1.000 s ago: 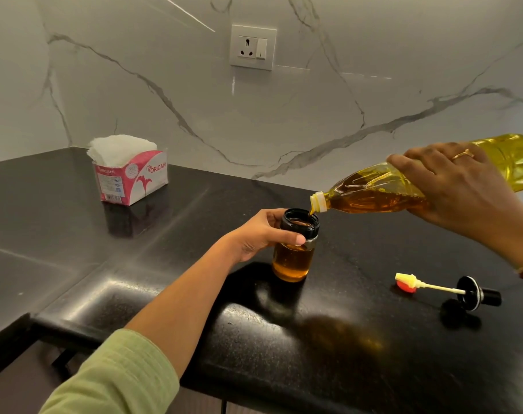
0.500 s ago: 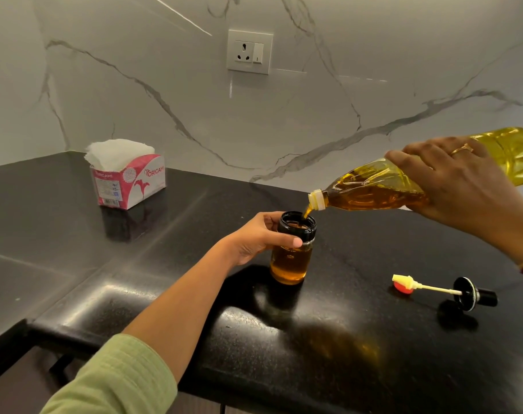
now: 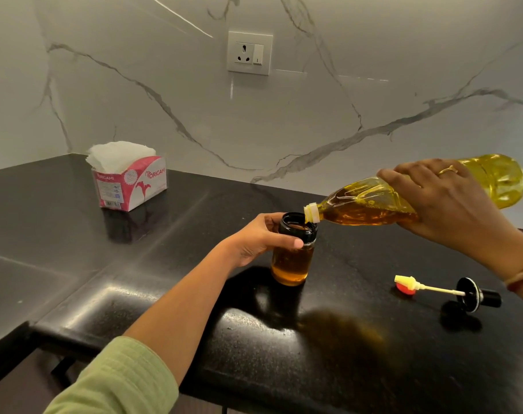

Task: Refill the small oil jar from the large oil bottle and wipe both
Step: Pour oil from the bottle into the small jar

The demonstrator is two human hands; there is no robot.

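Note:
A small glass oil jar (image 3: 290, 262) with a black open neck stands on the black counter (image 3: 314, 348), amber oil filling most of it. My left hand (image 3: 258, 239) grips the jar around its neck. My right hand (image 3: 442, 204) holds the large plastic oil bottle (image 3: 371, 206) tipped almost flat, its white mouth resting over the jar's rim, and oil runs into the jar. The jar's black pump lid (image 3: 475, 295) with its cream dip tube lies on the counter to the right, next to the bottle's red cap (image 3: 403, 288).
A pink and white tissue box (image 3: 128, 182) with white tissues sticking up stands at the back left of the counter. A wall socket (image 3: 249, 53) sits on the marble backsplash. The counter's front edge runs along the bottom, with a step down at left.
The bottle's mouth has come down closer to the jar's rim and the bottle tipped slightly more. The oil level in the jar has risen. My left hand kept its grip.

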